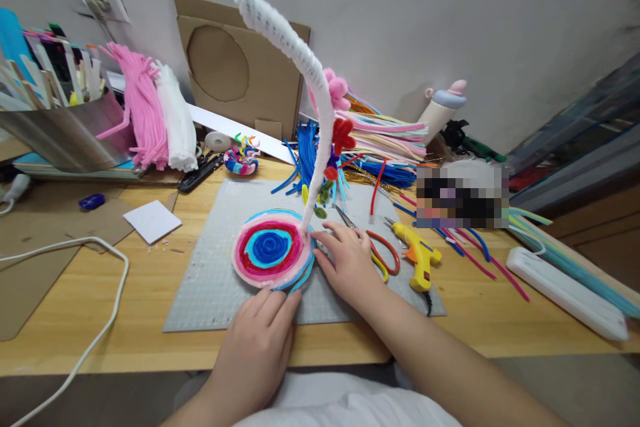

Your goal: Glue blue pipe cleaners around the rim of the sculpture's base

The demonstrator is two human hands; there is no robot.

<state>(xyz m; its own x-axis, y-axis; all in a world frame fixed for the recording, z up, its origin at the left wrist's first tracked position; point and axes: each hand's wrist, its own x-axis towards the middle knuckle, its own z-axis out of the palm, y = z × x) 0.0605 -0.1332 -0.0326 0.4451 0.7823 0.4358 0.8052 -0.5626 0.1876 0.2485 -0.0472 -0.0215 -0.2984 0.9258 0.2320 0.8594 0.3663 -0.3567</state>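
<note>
A round base of coiled pipe cleaners (270, 245), ringed in blue, red and pink, lies on the grey cutting mat (200, 300). Light-blue pipe cleaner (303, 275) runs loosely along its outer edge. From the base's right side rises a curved white stem (325, 127), bearing pink (336, 89) and red (343, 136) fuzzy flowers. My left hand (263, 333) is closed at the front rim, its thumb and fingers on the light-blue pipe cleaner. With bent fingers, my right hand (347, 260) grips the right rim near the stem's foot; its fingertips are partly hidden.
Scissors (384, 252) and a yellow glue gun (419, 255) lie right of my right hand. Pipe-cleaner bundles (385, 133) and a cardboard piece (270, 60) stand behind. At left are a metal container (75, 137) and a white cable (117, 300); a power strip (565, 293) is at right.
</note>
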